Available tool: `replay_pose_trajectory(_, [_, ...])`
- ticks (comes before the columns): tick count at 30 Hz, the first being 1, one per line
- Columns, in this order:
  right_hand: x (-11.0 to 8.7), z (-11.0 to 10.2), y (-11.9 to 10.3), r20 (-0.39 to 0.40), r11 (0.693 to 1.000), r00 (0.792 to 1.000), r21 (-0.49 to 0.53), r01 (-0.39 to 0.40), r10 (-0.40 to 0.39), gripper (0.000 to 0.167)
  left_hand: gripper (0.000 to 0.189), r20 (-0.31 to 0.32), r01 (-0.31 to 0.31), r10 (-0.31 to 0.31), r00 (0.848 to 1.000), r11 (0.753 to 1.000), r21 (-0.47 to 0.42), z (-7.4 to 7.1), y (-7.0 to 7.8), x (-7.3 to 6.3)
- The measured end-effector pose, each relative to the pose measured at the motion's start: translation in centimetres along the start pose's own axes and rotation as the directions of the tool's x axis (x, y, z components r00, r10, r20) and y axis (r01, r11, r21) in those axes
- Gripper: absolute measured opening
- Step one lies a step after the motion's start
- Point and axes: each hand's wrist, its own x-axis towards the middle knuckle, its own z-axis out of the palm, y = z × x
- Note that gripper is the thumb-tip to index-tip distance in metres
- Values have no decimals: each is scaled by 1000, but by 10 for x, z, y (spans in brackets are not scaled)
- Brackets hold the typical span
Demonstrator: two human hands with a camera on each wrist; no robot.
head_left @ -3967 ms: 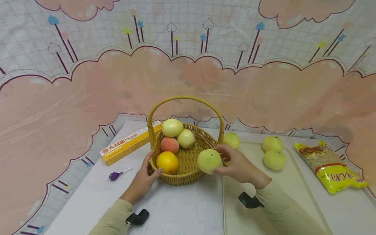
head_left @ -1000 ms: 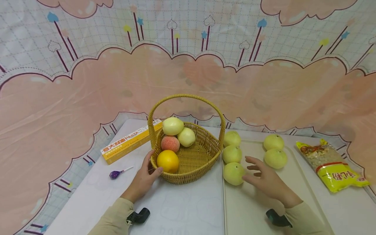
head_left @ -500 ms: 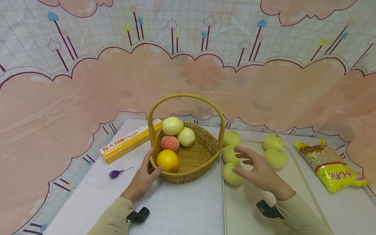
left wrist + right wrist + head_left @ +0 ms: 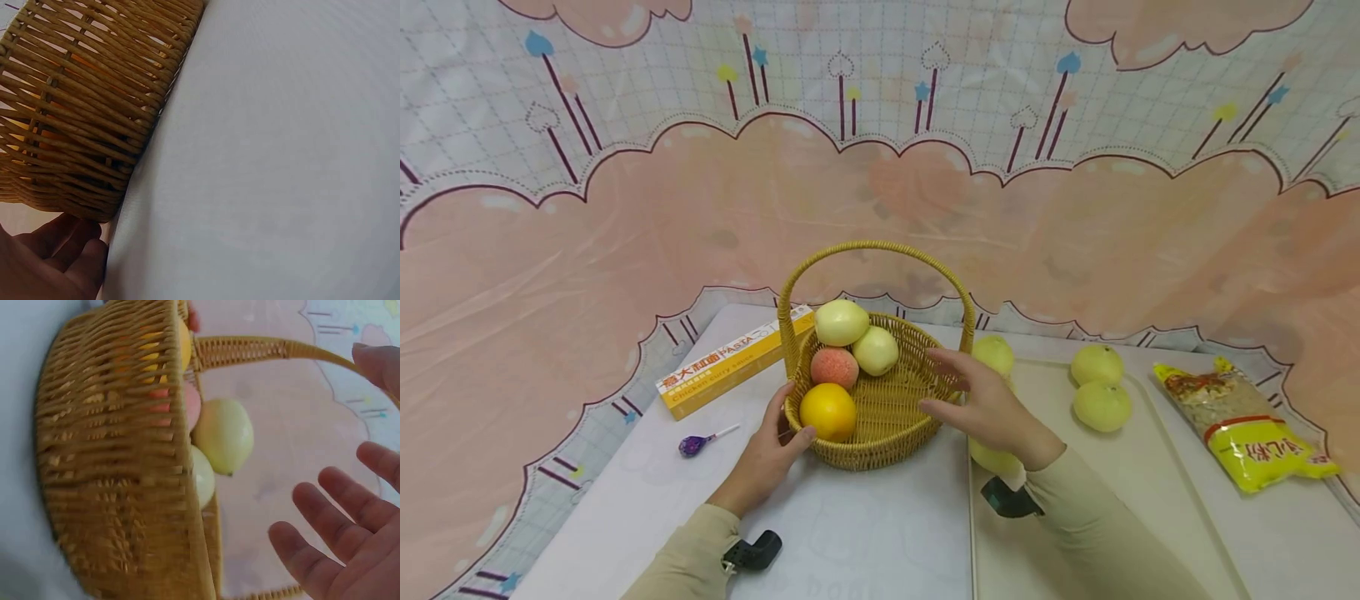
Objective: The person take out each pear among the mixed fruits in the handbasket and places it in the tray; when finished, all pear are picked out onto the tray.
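A wicker basket (image 4: 880, 454) with a tall handle stands mid-table. Inside, toward its left, lie an orange (image 4: 827, 412), a reddish peach (image 4: 834, 368) and two pale green fruits (image 4: 841, 322). My left hand (image 4: 765, 462) holds the basket's left front side, thumb at the rim; its fingers (image 4: 75, 250) press the wicker low down in the left wrist view. Over the right rim hovers my right hand (image 4: 988, 408), fingers spread and holding nothing. It partly covers the yellow-green round fruits (image 4: 993, 354) along the tray's left side.
A beige tray (image 4: 1120, 508) lies right of the basket, with two more yellow-green fruits (image 4: 1099, 392) at its back right. Beyond it is a yellow food packet (image 4: 1247, 429). A pasta box (image 4: 730, 367) and a purple lollipop (image 4: 696, 446) lie at left.
Four seconds ago my right hand held a yellow-green fruit at the basket's right edge; the fruit then lay on the tray. The emptied hand has since moved left to the basket. My left hand stays.
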Motion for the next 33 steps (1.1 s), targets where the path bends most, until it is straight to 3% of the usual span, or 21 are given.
replay_pose_trajectory(11, [62,23,1,29,981,981,7,-193,193,75,79,-6,5,-5,1000,1000,6,0,-2,-1])
replay_pose_trajectory(17, [91,28,9,76,969,967,-57,-241,245,78,79,-2,6,-6,1000,1000,3,0,-2,-1])
replay_pose_trajectory(21, [106,31,11,91,956,952,-47,-289,293,80,79,0,7,-7,1000,1000,0,-1,-1,-1])
replay_pose_trajectory(33, [130,48,11,102,953,947,-24,-303,304,80,79,9,-4,4,1000,1000,-5,-3,-1,0])
